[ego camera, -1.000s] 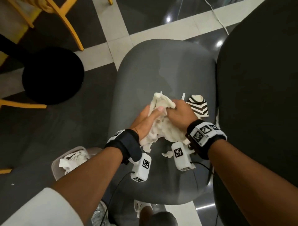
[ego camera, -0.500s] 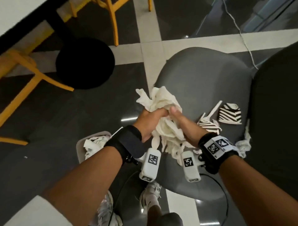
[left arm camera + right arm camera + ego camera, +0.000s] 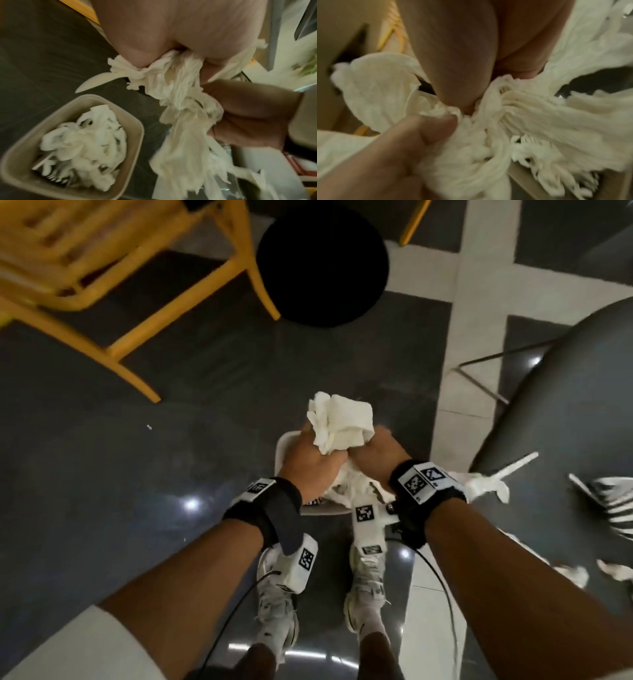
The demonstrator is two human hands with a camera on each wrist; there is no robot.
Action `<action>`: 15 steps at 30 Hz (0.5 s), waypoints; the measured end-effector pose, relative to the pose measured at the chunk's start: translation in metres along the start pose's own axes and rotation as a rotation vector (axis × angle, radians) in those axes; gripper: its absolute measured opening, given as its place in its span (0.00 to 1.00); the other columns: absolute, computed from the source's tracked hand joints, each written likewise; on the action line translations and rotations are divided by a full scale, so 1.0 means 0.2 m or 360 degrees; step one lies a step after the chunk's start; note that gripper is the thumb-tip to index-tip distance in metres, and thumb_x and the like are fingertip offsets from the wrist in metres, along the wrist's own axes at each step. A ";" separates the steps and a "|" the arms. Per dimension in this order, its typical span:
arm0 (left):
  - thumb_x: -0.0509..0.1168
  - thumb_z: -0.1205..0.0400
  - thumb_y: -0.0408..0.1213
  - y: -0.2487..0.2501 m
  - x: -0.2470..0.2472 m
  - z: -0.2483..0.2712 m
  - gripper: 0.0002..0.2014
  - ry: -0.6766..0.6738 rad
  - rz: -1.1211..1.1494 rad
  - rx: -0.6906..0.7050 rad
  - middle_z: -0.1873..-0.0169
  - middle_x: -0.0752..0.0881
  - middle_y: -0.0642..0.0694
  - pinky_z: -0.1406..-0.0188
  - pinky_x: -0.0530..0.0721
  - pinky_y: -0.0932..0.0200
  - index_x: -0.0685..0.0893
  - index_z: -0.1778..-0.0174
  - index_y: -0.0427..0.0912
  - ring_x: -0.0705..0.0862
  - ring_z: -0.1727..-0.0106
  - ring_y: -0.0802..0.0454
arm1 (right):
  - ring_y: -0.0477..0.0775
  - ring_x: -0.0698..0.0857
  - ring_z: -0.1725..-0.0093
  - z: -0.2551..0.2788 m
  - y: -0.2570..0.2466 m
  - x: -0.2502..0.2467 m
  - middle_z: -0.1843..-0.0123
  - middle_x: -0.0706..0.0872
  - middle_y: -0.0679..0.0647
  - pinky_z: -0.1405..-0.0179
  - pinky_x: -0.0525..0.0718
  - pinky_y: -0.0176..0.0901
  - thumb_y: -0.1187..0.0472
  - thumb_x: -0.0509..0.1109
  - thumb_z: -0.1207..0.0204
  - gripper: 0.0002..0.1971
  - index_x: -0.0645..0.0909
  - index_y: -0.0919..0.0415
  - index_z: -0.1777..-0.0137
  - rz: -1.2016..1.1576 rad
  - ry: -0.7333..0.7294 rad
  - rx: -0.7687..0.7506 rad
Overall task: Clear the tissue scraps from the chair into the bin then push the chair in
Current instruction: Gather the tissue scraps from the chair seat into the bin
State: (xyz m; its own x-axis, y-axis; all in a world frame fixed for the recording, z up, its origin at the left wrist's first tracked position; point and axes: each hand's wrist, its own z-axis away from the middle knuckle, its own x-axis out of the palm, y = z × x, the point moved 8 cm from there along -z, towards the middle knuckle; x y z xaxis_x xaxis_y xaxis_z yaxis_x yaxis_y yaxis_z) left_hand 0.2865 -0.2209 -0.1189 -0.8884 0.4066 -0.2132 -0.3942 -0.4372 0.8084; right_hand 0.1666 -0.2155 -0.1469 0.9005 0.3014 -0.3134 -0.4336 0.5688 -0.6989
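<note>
Directly above the bin [image 3: 281,445], left hand [image 3: 310,465] and right hand [image 3: 375,455] both gripped one tissue wad [image 3: 339,422]; bin seemingly straight below, both hands equally near, more scraps on chair [image 3: 565,419]

A crumpled white tissue wad [image 3: 337,426] is above the beige bin [image 3: 132,121], which already holds tissue scraps [image 3: 82,140]. More scraps [image 3: 488,484] lie on the grey chair [image 3: 565,422], right of the bin.

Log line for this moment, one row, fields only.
stage: carrying | left hand: grips tissue wad | right hand: grips tissue wad | position: above bin | chair: scraps remain, not pushed in
</note>
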 end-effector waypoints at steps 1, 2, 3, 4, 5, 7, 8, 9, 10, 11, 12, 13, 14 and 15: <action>0.65 0.22 0.38 -0.07 -0.01 -0.01 0.16 -0.0019 -0.0009 0.0016 0.45 0.86 0.48 0.44 0.80 0.61 0.81 0.38 0.51 0.85 0.40 0.52 | 0.57 0.87 0.55 -0.05 0.05 0.07 0.54 0.91 0.60 0.53 0.87 0.53 0.66 0.66 0.24 0.08 0.87 0.66 0.53 -0.0089 0.0041 0.0074; 0.64 0.19 0.34 -0.13 -0.01 -0.02 0.13 -0.0037 -0.0006 0.0009 0.48 0.84 0.51 0.46 0.78 0.63 0.80 0.43 0.57 0.84 0.43 0.56 | 0.58 0.89 0.56 -0.11 0.12 0.14 0.55 0.91 0.59 0.53 0.89 0.56 0.67 0.66 0.26 0.08 0.87 0.64 0.53 -0.0213 0.0086 0.0138; 0.62 0.17 0.30 -0.20 -0.01 -0.04 0.17 -0.0037 0.0004 -0.0006 0.50 0.81 0.54 0.46 0.78 0.64 0.75 0.49 0.62 0.82 0.45 0.59 | 0.59 0.90 0.57 -0.15 0.18 0.20 0.56 0.92 0.60 0.54 0.91 0.56 0.68 0.67 0.27 0.08 0.87 0.63 0.54 -0.0332 0.0113 0.0184; 0.60 0.16 0.29 -0.25 -0.01 -0.05 0.19 -0.0032 0.0035 -0.0010 0.49 0.80 0.54 0.43 0.79 0.63 0.72 0.52 0.64 0.81 0.44 0.59 | 0.60 0.91 0.56 -0.20 0.25 0.26 0.55 0.92 0.61 0.55 0.93 0.56 0.69 0.68 0.27 0.08 0.87 0.62 0.53 -0.0455 0.0146 0.0212; 0.59 0.16 0.30 -0.32 -0.02 -0.08 0.18 0.0007 0.0045 -0.0021 0.44 0.79 0.51 0.39 0.80 0.60 0.71 0.51 0.65 0.80 0.40 0.55 | 0.62 0.92 0.55 -0.23 0.29 0.31 0.54 0.92 0.62 0.55 0.93 0.59 0.69 0.68 0.27 0.09 0.88 0.62 0.51 -0.0537 0.0175 0.0231; 0.57 0.17 0.35 -0.47 0.00 -0.14 0.16 0.0052 0.0046 -0.0026 0.37 0.79 0.47 0.37 0.79 0.62 0.71 0.42 0.64 0.80 0.35 0.51 | 0.60 0.92 0.55 -0.28 0.39 0.40 0.54 0.92 0.60 0.58 0.92 0.54 0.67 0.68 0.25 0.10 0.87 0.61 0.47 -0.0686 0.0188 0.0276; 0.56 0.17 0.36 -0.57 0.02 -0.19 0.14 0.0058 -0.0034 -0.0059 0.38 0.81 0.48 0.40 0.79 0.66 0.74 0.38 0.57 0.81 0.36 0.52 | 0.56 0.92 0.57 -0.30 0.44 0.43 0.56 0.92 0.57 0.61 0.90 0.49 0.67 0.68 0.23 0.09 0.87 0.60 0.47 -0.0756 0.0189 0.0312; 0.55 0.17 0.38 -0.66 0.04 -0.23 0.16 0.0052 -0.0127 -0.0061 0.38 0.82 0.49 0.40 0.79 0.67 0.75 0.34 0.51 0.82 0.36 0.53 | 0.53 0.92 0.57 -0.32 0.49 0.45 0.55 0.93 0.55 0.62 0.89 0.44 0.66 0.67 0.22 0.10 0.87 0.59 0.45 -0.0787 0.0183 0.0362; 0.55 0.17 0.40 -0.72 0.06 -0.26 0.19 0.0035 -0.0219 -0.0054 0.36 0.82 0.51 0.36 0.81 0.62 0.75 0.30 0.48 0.81 0.34 0.53 | 0.51 0.91 0.55 -0.33 0.53 0.46 0.53 0.93 0.53 0.62 0.87 0.41 0.63 0.66 0.21 0.11 0.87 0.58 0.42 -0.0800 0.0176 0.0362; 0.56 0.17 0.42 -0.79 0.08 -0.29 0.20 0.0026 -0.0297 -0.0048 0.33 0.82 0.51 0.32 0.82 0.54 0.74 0.28 0.47 0.81 0.31 0.52 | 0.50 0.90 0.53 -0.34 0.56 0.47 0.51 0.92 0.53 0.60 0.86 0.40 0.60 0.66 0.20 0.13 0.86 0.58 0.39 -0.0774 0.0152 0.0353; 0.57 0.16 0.44 -0.82 0.10 -0.31 0.21 -0.0013 -0.0420 -0.0010 0.31 0.82 0.48 0.29 0.81 0.47 0.74 0.27 0.47 0.80 0.29 0.49 | 0.50 0.90 0.52 -0.35 0.59 0.47 0.50 0.92 0.53 0.58 0.85 0.38 0.57 0.66 0.20 0.15 0.85 0.58 0.37 -0.0755 0.0137 0.0331; 0.58 0.15 0.44 -0.85 0.14 -0.33 0.21 -0.0070 -0.0575 0.0027 0.28 0.80 0.45 0.26 0.78 0.44 0.74 0.25 0.46 0.79 0.27 0.46 | 0.49 0.89 0.51 -0.35 0.59 0.46 0.50 0.91 0.52 0.56 0.86 0.37 0.52 0.66 0.21 0.17 0.84 0.57 0.35 -0.0716 0.0099 0.0314; 0.60 0.15 0.43 -0.86 0.16 -0.34 0.22 -0.0116 -0.0754 0.0080 0.26 0.79 0.43 0.24 0.75 0.43 0.73 0.23 0.44 0.77 0.24 0.43 | 0.48 0.89 0.49 -0.36 0.62 0.46 0.49 0.90 0.51 0.52 0.87 0.37 0.48 0.68 0.24 0.21 0.83 0.56 0.34 -0.0716 0.0074 0.0320; 0.62 0.15 0.43 -0.88 0.19 -0.37 0.25 -0.0139 -0.0942 0.0127 0.23 0.76 0.41 0.21 0.73 0.43 0.71 0.20 0.44 0.74 0.23 0.41 | 0.50 0.88 0.45 -0.37 0.63 0.44 0.44 0.89 0.51 0.43 0.88 0.42 0.43 0.69 0.29 0.26 0.82 0.53 0.33 -0.0718 0.0057 0.0325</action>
State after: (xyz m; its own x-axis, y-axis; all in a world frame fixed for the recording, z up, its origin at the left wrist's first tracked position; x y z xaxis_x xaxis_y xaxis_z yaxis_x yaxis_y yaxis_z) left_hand 0.3052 -0.1875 -0.3106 -0.4993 0.6284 -0.5964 -0.7940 -0.0564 0.6053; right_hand 0.1939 -0.1733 -0.3098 0.9989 -0.0339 -0.0327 0.0056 0.7758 -0.6309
